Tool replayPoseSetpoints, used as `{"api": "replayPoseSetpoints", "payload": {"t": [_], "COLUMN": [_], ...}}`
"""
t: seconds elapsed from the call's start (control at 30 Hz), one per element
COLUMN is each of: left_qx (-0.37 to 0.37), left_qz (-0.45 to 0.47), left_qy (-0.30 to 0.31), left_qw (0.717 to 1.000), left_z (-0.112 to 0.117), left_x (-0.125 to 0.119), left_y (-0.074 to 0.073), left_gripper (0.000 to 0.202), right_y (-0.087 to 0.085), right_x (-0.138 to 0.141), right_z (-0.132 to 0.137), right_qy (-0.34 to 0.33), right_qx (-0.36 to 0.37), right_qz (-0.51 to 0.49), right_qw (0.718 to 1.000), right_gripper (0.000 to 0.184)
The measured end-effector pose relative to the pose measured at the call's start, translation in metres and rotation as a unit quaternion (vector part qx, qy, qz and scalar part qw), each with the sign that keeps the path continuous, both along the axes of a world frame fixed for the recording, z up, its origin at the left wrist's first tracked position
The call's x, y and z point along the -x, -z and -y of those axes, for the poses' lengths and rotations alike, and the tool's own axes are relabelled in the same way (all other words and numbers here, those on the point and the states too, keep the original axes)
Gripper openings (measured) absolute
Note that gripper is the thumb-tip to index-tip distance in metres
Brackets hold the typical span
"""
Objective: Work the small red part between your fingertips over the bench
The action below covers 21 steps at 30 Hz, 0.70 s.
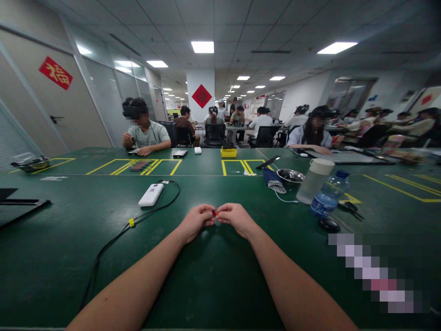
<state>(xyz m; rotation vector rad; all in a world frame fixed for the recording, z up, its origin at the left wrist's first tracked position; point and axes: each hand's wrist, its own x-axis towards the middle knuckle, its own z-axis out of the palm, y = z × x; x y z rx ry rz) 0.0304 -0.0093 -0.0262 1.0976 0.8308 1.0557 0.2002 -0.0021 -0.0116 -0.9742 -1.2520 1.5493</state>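
Note:
My left hand [200, 220] and my right hand [236, 218] meet above the green table [206, 285], fingertips almost touching. Pinched in my left fingers is a small dark red piece [213, 213], too small to name. A small orange piece [217, 214] shows at the fingertips of my right hand, against the red one. Whether the two pieces are joined I cannot tell. Both hands are closed, and the fingers hide most of what they hold.
A white power bank [150, 195] with a black cable [117, 236] lies to the left. On the right stand a frosted bottle [314, 181], a water bottle [329, 195], a metal bowl [290, 176] and a black mouse [329, 225]. Two people sit across the table.

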Motion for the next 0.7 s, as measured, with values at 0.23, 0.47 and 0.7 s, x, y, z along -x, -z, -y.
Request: {"api": "replayPoseSetpoints", "payload": {"t": [0.23,0.47,0.7], "left_qx": [-0.004,-0.003,-0.007], "left_qz": [-0.01,-0.015,-0.028], "left_qy": [-0.014,-0.009,-0.018], "left_qw": [1.0,1.0,0.999], "left_z": [0.0021,-0.0002,-0.0003], "left_x": [-0.0018,-0.0008,-0.002], "left_y": [-0.0025,-0.0001,0.0001], "left_gripper": [0.029,0.024,0.023], "right_y": [0.0001,0.0026,0.0019], "right_x": [-0.0009,-0.0018,-0.0012], "right_z": [-0.0002,-0.0017,-0.0006], "right_qy": [-0.003,-0.003,0.001], "right_qx": [-0.001,-0.003,0.0], "right_qz": [0.0,0.002,0.005], "right_qw": [1.0,1.0,1.0], "right_gripper": [0.015,0.016,0.015]}}
